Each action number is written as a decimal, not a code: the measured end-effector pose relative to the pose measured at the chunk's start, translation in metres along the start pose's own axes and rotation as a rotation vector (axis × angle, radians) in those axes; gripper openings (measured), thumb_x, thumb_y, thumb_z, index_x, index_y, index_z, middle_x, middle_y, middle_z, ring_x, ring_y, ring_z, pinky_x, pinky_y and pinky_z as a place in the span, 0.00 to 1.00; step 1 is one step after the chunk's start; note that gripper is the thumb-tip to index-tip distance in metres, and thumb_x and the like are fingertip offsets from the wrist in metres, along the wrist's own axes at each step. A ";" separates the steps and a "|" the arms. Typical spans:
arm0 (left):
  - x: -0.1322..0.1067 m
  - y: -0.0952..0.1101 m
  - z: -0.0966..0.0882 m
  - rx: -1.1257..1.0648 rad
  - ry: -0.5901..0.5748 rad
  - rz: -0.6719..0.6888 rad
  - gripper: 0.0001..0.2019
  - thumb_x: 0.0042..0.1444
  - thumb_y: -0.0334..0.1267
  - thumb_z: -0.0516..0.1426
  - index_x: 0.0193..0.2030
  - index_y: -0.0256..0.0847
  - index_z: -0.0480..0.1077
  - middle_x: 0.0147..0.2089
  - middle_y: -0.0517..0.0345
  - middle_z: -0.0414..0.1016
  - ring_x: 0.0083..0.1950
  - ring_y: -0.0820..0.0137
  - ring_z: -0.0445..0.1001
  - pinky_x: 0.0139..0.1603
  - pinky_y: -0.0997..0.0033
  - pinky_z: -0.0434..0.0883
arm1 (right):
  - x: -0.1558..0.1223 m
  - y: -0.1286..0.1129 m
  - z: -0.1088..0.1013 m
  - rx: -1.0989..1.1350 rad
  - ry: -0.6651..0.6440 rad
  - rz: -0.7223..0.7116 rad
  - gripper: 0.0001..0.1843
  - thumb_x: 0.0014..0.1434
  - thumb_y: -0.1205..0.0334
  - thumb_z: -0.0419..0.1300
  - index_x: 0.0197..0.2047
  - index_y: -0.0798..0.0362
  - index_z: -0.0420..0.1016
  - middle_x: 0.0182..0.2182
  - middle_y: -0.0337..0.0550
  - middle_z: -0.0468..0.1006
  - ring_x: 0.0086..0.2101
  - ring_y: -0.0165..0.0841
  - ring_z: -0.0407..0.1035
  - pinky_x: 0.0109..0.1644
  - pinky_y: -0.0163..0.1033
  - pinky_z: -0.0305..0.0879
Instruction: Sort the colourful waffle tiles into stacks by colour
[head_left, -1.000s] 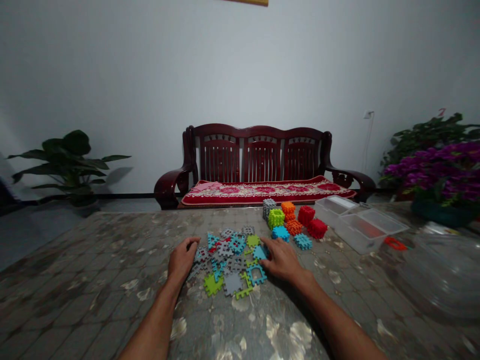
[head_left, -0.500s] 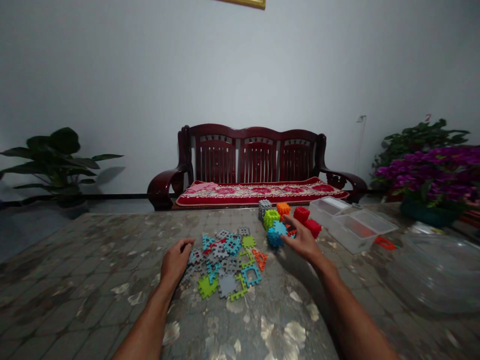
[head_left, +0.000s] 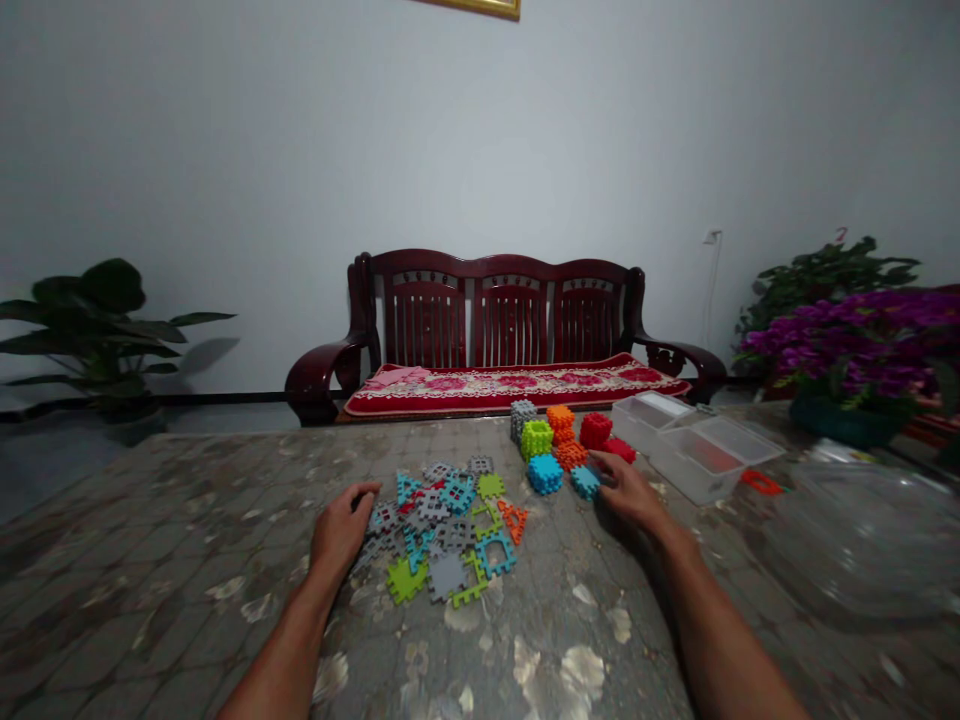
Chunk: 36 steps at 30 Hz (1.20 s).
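My right hand is closed at the edge of a small stack of blue interlocking tiles, its fingertips touching the stack's right side. Beside that stands another blue stack. Close behind are lime green, grey, orange and red stacks of toothed plastic tiles. My left hand rests on the table with loosely bent fingers, thumb apart, and nothing visible in it. It lies at the left edge of a loose heap of mixed tiles, including grey, blue, green and orange ones.
Clear plastic boxes stand at the right behind my right hand, with an orange piece near them. A transparent container sits farther right. Purple flowers fill the right side. A wooden bench stands beyond the table.
My right hand has moved slightly right and down from over the blue stack. A smaller blue stack now shows apart at its fingertips. The left hand stays beside the heap.
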<state>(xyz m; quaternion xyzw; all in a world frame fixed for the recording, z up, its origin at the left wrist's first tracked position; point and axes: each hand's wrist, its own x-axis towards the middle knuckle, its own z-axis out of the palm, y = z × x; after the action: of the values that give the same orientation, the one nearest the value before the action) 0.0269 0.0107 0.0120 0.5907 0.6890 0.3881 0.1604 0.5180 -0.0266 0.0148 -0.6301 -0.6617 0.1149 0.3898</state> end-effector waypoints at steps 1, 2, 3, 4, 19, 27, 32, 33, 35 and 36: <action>0.000 0.000 0.000 0.002 0.003 0.000 0.16 0.57 0.42 0.53 0.43 0.45 0.81 0.44 0.57 0.86 0.46 0.62 0.81 0.46 0.70 0.73 | 0.000 -0.001 0.001 -0.007 0.004 0.012 0.36 0.46 0.67 0.58 0.60 0.52 0.74 0.57 0.49 0.78 0.56 0.45 0.72 0.63 0.51 0.66; 0.001 -0.001 0.001 0.005 0.007 0.000 0.16 0.57 0.43 0.53 0.43 0.45 0.81 0.44 0.57 0.86 0.46 0.62 0.81 0.46 0.70 0.73 | 0.000 -0.004 0.001 -0.028 0.016 0.033 0.35 0.46 0.67 0.58 0.60 0.52 0.75 0.57 0.50 0.78 0.56 0.45 0.72 0.63 0.51 0.65; 0.001 -0.001 0.001 0.008 0.008 -0.001 0.16 0.57 0.42 0.53 0.43 0.46 0.81 0.45 0.57 0.86 0.46 0.62 0.81 0.46 0.69 0.73 | -0.001 -0.007 0.002 -0.063 0.030 0.063 0.34 0.47 0.67 0.58 0.60 0.53 0.75 0.57 0.50 0.78 0.56 0.45 0.72 0.63 0.51 0.65; 0.001 -0.001 0.001 0.009 0.008 -0.002 0.16 0.57 0.42 0.53 0.44 0.46 0.81 0.45 0.56 0.86 0.47 0.61 0.81 0.47 0.69 0.73 | -0.002 -0.011 0.003 -0.108 0.043 0.098 0.33 0.49 0.66 0.58 0.60 0.54 0.75 0.57 0.52 0.78 0.56 0.46 0.72 0.62 0.50 0.65; -0.001 0.005 -0.001 -0.010 0.005 -0.021 0.15 0.56 0.42 0.53 0.42 0.45 0.81 0.45 0.56 0.86 0.48 0.61 0.81 0.48 0.69 0.73 | -0.012 -0.061 0.020 -0.514 0.112 0.269 0.33 0.60 0.51 0.60 0.66 0.53 0.66 0.56 0.53 0.78 0.52 0.48 0.72 0.54 0.46 0.65; -0.002 0.007 -0.002 -0.010 -0.007 -0.016 0.16 0.57 0.42 0.53 0.43 0.45 0.81 0.45 0.56 0.86 0.48 0.61 0.81 0.47 0.69 0.73 | -0.020 -0.056 0.018 -0.520 0.111 0.340 0.39 0.59 0.49 0.60 0.70 0.54 0.61 0.58 0.55 0.76 0.54 0.49 0.72 0.55 0.47 0.66; -0.002 0.006 -0.002 -0.001 0.014 -0.014 0.14 0.56 0.41 0.54 0.42 0.47 0.81 0.45 0.57 0.86 0.47 0.62 0.82 0.47 0.69 0.73 | -0.023 -0.057 0.021 -0.540 0.069 0.304 0.40 0.58 0.48 0.62 0.70 0.54 0.62 0.60 0.57 0.74 0.55 0.50 0.70 0.55 0.48 0.65; -0.002 0.005 -0.002 -0.004 0.022 -0.008 0.14 0.56 0.41 0.54 0.41 0.47 0.81 0.45 0.58 0.86 0.47 0.62 0.82 0.48 0.69 0.74 | -0.023 -0.057 0.022 -0.544 0.060 0.291 0.40 0.58 0.48 0.62 0.70 0.54 0.62 0.60 0.56 0.75 0.55 0.50 0.70 0.55 0.48 0.65; -0.001 0.004 -0.001 -0.009 0.032 0.003 0.14 0.56 0.40 0.54 0.41 0.47 0.81 0.45 0.58 0.86 0.47 0.62 0.82 0.48 0.70 0.74 | -0.023 -0.055 0.022 -0.553 0.042 0.268 0.38 0.59 0.51 0.61 0.70 0.53 0.62 0.58 0.55 0.76 0.54 0.49 0.71 0.55 0.47 0.64; -0.001 0.003 0.000 -0.008 0.034 0.005 0.14 0.56 0.40 0.54 0.41 0.47 0.81 0.44 0.58 0.86 0.47 0.63 0.82 0.48 0.70 0.74 | -0.023 -0.054 0.022 -0.559 0.034 0.260 0.37 0.59 0.53 0.60 0.70 0.54 0.62 0.57 0.55 0.77 0.54 0.48 0.71 0.55 0.46 0.64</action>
<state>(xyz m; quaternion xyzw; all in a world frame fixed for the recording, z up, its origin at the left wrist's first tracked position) 0.0293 0.0094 0.0143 0.5852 0.6886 0.4011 0.1500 0.4612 -0.0502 0.0257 -0.7941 -0.5748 -0.0333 0.1945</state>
